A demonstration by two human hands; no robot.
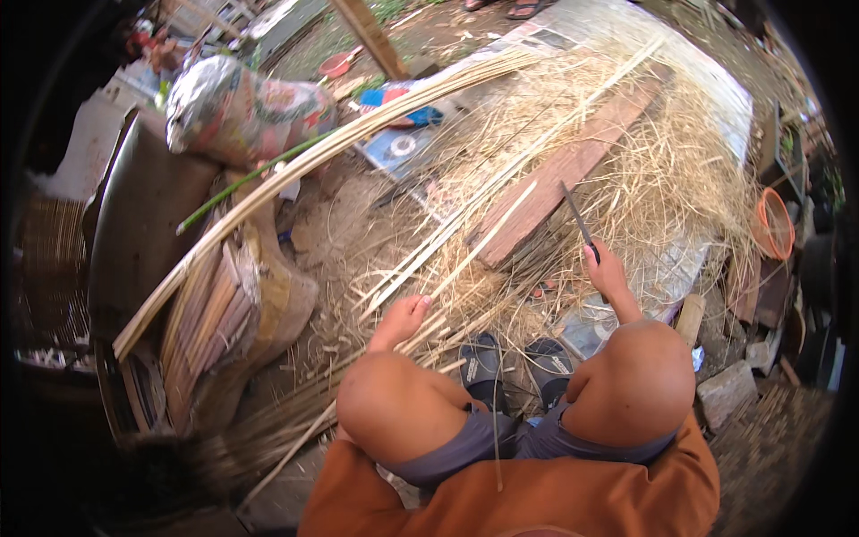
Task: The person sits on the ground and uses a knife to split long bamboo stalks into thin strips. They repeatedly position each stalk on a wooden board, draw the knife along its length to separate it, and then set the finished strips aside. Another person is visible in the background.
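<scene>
A worker squatting in a yard strewn with shavings grips a slim, pale, bamboo-like strip (486,240) in the left hand (407,320), at about half past 10 from the lap, fingers curled closed around its near end. The strip slants toward 1 o'clock, its far part crossing above a long reddish-brown wooden board (582,161); whether the two touch cannot be told. At 1 o'clock, the fingers of the right hand (608,273) are wrapped around the handle of a narrow, dark-bladed knife (577,215), its blade angled toward 11 o'clock, near the strip's tip. The strip looks light and springy, stiff enough to hold straight from one end yet likely to split along its grain or bend under sideways pressure. Its edges may be sharp, so the near end, well apart from the blade, seems the sound place to hold. Tangled straw-coloured shavings (689,170) spread past the board toward 1 o'clock.
</scene>
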